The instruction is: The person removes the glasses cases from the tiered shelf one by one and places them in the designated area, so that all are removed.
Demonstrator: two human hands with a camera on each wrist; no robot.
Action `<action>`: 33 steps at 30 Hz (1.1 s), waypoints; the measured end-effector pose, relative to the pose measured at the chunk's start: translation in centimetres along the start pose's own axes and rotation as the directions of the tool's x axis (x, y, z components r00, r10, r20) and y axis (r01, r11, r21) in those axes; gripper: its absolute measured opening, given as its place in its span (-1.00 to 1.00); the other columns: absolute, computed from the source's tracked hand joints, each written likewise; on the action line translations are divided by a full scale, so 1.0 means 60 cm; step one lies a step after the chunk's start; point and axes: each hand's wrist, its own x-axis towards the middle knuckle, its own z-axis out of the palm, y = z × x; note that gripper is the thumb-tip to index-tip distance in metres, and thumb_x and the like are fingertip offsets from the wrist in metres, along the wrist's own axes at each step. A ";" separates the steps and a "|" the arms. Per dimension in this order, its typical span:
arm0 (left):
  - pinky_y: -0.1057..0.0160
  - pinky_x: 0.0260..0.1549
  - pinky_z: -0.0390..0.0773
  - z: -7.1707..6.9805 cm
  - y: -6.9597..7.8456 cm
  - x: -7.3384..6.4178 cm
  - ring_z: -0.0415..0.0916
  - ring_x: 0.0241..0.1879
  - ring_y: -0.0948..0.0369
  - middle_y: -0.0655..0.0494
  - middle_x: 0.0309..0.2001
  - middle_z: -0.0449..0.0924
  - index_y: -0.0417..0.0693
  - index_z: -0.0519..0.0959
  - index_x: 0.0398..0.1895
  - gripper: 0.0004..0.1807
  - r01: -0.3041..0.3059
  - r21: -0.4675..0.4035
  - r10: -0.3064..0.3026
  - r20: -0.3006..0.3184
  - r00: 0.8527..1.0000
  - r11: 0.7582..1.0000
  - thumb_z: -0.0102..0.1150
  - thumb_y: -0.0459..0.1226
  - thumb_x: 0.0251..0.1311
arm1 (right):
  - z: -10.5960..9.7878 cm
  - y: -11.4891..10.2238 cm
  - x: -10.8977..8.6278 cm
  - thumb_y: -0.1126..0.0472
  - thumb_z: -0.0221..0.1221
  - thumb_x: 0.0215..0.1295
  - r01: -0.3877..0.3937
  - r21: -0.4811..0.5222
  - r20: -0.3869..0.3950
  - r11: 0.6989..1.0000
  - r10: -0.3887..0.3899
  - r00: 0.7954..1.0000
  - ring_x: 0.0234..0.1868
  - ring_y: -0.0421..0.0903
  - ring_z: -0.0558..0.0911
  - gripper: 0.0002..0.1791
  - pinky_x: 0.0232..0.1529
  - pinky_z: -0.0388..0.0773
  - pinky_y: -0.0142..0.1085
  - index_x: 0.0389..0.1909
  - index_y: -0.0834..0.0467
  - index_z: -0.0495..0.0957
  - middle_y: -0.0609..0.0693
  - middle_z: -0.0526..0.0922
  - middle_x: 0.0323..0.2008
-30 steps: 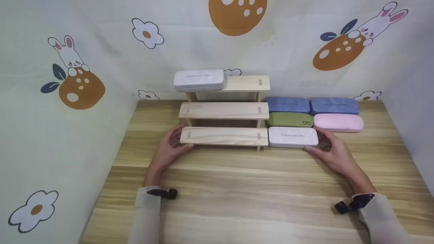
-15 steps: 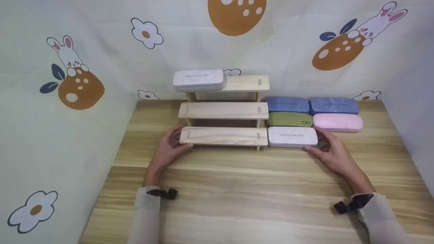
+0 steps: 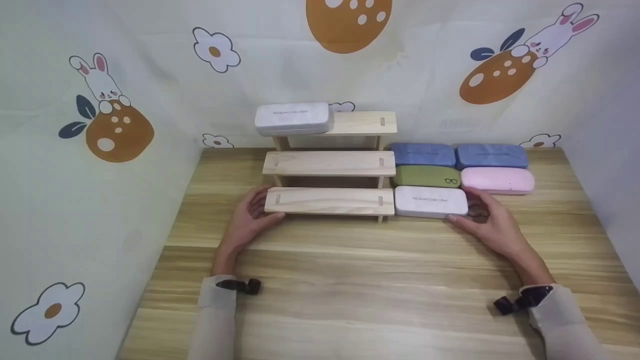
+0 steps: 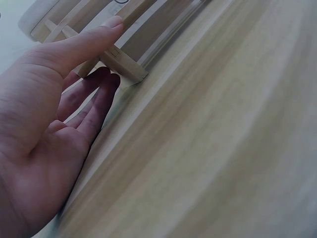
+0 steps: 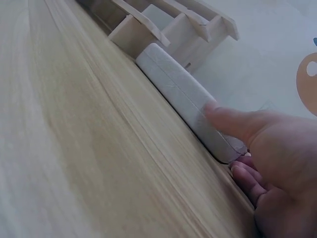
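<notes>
A three-tier wooden display stand sits at the back of the table. My left hand holds the left end of its lowest shelf, thumb along the front edge and fingers round the side by the leg. On the right, my right hand grips the right end of a white glasses case. Its thumb presses the case's front and the fingers bend round the end. This case lies flat on the table, its left end right at the lowest shelf. Another white glasses case lies on the left half of the top shelf.
Behind the gripped case, a green glasses case and a pink one lie side by side. Two blue cases form the row behind them. A patterned cloth wall rises behind the wooden table.
</notes>
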 end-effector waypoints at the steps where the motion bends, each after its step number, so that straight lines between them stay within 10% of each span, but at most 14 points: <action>1: 0.30 0.41 0.59 0.000 0.000 0.000 0.56 0.42 0.08 0.01 0.40 0.61 -0.13 0.37 0.59 -0.01 0.001 0.001 -0.001 0.000 1.000 1.000 0.70 -0.23 0.10 | 0.001 0.001 0.000 0.31 0.59 0.20 0.000 0.023 -0.008 1.000 0.000 1.000 -0.04 -0.45 0.70 -0.14 0.01 0.66 -0.66 0.51 0.27 0.44 0.36 0.73 0.16; 14: 0.29 0.43 0.58 0.001 0.000 0.003 0.55 0.43 0.07 0.01 0.41 0.60 -0.14 0.36 0.59 0.00 0.001 0.005 -0.001 0.006 1.000 1.000 0.71 -0.25 0.09 | 0.002 -0.020 0.007 0.35 0.54 0.25 -0.044 0.055 -0.238 0.998 0.056 0.970 0.09 -0.19 0.73 -0.47 0.17 0.62 -0.52 0.25 0.21 0.70 0.23 0.78 0.19; 33: 0.32 0.39 0.60 0.002 0.000 0.003 0.57 0.40 0.09 -0.05 0.42 0.60 -0.15 0.36 0.59 -0.02 -0.009 0.002 0.009 0.005 1.000 1.000 0.68 -0.27 0.12 | 0.073 -0.112 0.049 0.28 0.48 0.37 0.079 0.133 -0.128 0.988 -0.061 0.990 0.24 -0.25 0.66 -0.54 0.30 0.57 -0.47 0.27 0.13 0.69 0.22 0.73 0.23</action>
